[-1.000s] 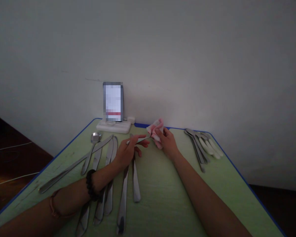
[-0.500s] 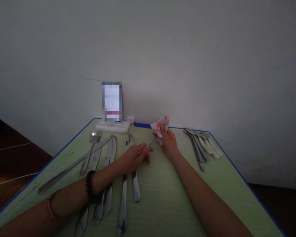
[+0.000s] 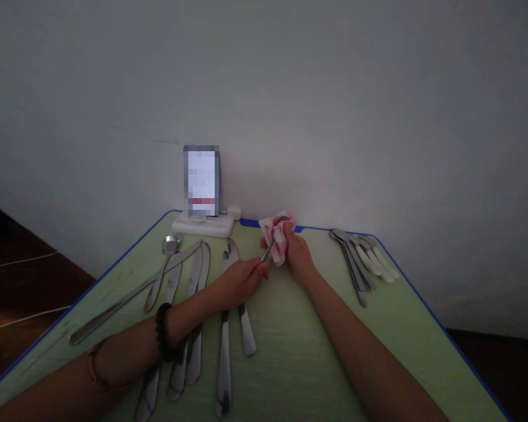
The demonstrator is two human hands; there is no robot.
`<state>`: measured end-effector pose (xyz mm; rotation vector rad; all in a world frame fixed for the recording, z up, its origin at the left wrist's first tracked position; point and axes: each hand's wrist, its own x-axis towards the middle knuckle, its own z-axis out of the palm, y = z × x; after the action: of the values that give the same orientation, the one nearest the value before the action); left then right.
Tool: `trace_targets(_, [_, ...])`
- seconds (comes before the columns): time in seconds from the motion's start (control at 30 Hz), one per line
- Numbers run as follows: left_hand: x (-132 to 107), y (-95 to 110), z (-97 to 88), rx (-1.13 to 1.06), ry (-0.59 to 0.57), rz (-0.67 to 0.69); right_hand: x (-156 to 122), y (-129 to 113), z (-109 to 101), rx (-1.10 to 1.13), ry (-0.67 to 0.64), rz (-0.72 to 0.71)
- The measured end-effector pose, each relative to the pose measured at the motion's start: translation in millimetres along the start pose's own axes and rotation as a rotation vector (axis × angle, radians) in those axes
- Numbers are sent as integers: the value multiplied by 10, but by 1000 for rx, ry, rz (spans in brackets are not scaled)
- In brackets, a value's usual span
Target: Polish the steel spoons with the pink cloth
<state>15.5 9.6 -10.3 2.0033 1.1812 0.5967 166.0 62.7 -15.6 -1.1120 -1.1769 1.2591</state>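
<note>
My left hand (image 3: 246,281) is closed around the handle of a metal spoon (image 3: 268,249), which slants up to the right. The spoon's bowl lies against a crumpled pink and white cloth (image 3: 280,249). My right hand (image 3: 297,249) grips that cloth around the spoon, its thumb on the front; the fingers behind are mostly hidden. Under and beside my left forearm lie several table knives (image 3: 223,375), partly covered by it. A small spoon (image 3: 171,245) rests among them at the left.
On the right of the green table (image 3: 299,363) lies a group of spoons (image 3: 354,269), with white-handled cutlery (image 3: 378,264) beside them. A phone (image 3: 202,181) with a blurred screen stands on a white base (image 3: 202,225) by the wall (image 3: 334,117).
My right hand has brought the cloth slightly left and down around the spoon's bowl. The spoon now points more steeply upward, and its bowl shows within the cloth.
</note>
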Motion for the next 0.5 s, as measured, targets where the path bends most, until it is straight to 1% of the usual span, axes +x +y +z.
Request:
trace_targets(0.07, [-8,23,-5,4,-7,7,5,4,-2,57,75,-10])
trace_targets(0.17, [-19,46,-3,10,-12,11,20,25,-9,65,189,-15])
trace_targets(0.27, [-24,47,5,6,-2,18,47,53,-22,77,229,21])
trace_targets(0.37, [-23,38,8,-23,5,18,73,68,-39,151,215,25])
trace_targets(0.43, [-20,33,8,-13,6,9,78,59,-54,260,159,3])
trace_targets(0.5, [-14,30,10,17,7,5,71,35,-71,379,75,20])
